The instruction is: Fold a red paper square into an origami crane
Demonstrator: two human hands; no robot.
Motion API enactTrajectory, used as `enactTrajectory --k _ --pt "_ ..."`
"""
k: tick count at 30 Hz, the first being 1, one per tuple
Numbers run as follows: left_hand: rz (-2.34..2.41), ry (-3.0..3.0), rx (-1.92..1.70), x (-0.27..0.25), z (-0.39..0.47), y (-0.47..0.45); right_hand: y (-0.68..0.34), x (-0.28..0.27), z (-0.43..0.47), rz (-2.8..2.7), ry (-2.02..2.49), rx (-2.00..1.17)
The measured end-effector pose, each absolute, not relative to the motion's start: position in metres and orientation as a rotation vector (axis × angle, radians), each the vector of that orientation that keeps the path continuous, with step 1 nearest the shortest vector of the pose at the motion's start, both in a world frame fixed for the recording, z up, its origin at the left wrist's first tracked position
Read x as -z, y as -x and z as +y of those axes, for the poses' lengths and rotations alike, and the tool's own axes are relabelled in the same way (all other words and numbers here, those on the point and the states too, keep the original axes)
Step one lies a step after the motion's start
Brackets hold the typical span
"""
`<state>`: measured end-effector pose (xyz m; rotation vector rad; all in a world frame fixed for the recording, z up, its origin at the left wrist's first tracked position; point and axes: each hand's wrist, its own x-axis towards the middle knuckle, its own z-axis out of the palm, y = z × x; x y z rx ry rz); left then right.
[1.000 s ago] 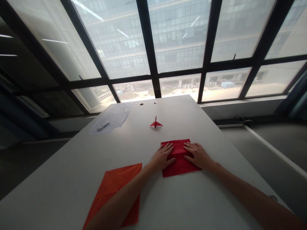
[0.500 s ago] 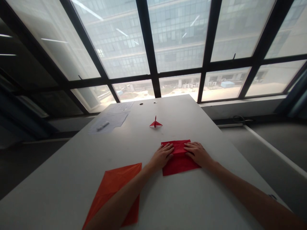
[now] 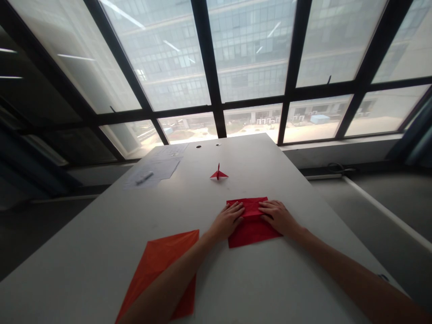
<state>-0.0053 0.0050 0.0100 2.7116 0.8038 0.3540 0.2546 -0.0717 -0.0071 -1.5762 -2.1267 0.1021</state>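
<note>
A red sheet of paper point(image 3: 254, 232) lies on the white table in front of me, with a folded band across its far part. My left hand point(image 3: 229, 220) rests flat on the sheet's left side, fingers stretched out over the fold. On the right side my right hand point(image 3: 277, 217) presses down in the same way, its fingers extended and pointing inward. Between the two hands a strip of the red paper shows. Beyond them stands a small red origami figure point(image 3: 218, 174) with spread wings and an upright part.
An orange sheet of paper point(image 3: 162, 254) lies at the near left, partly under my left forearm. White papers point(image 3: 162, 168) with a whitish object point(image 3: 145, 177) on top are at the far left of the table point(image 3: 101, 252). Large windows stand behind the table.
</note>
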Motion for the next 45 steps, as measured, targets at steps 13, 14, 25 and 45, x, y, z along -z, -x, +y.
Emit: enactTrajectory --k 13,14,25,45 --pt "0.795 -2.717 -0.384 -0.0073 0.0064 0.0055 -0.2552 0.0134 -0.069 -2.101 1.503 -0.049" --pt "0.796 -2.719 -0.386 -0.0071 0.0065 0.0056 -0.2553 0.0135 -0.0691 -2.101 1.5 -0.047" --pt "0.794 -2.716 -0.4 -0.0058 0.0071 0.006 -0.2551 0.0125 -0.0688 -2.1 1.508 -0.043" --pt "0.796 -2.708 -0.361 -0.0108 0.0058 0.005 -0.2562 0.011 -0.0692 -2.121 1.497 -0.012"
